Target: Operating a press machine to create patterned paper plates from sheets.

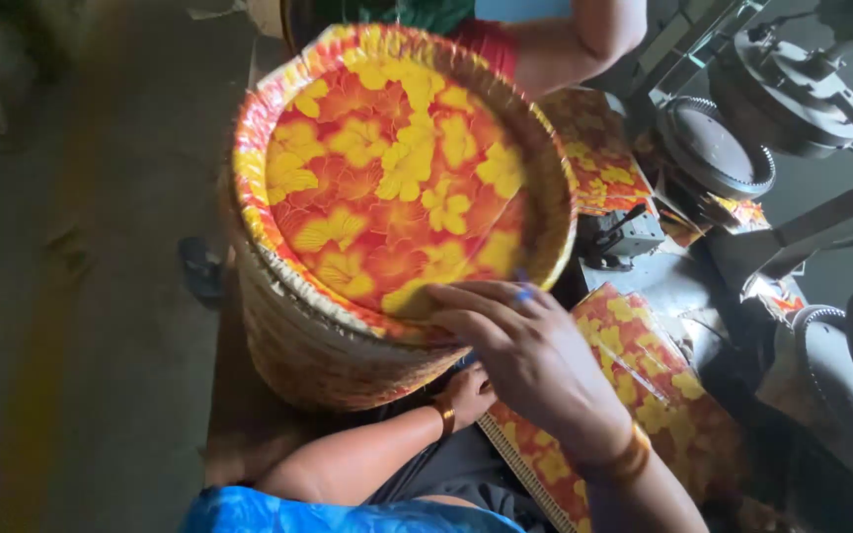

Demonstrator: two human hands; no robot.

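We see the right hand (525,345) spread flat, fingers pressing on the near rim of the top plate of a tall stack of paper plates (397,188), printed with yellow flowers on red and orange, which leans tilted in front of the person, near the middle of the view. The left hand (466,395) sits under the stack's lower edge, mostly hidden, so we cannot tell how far it is closed or whether it grips anything. Just right of the hands lie flat printed sheets (644,385) of the same pattern, beside grey machine parts (713,148), while another person's arm (584,39) shows beyond the stack
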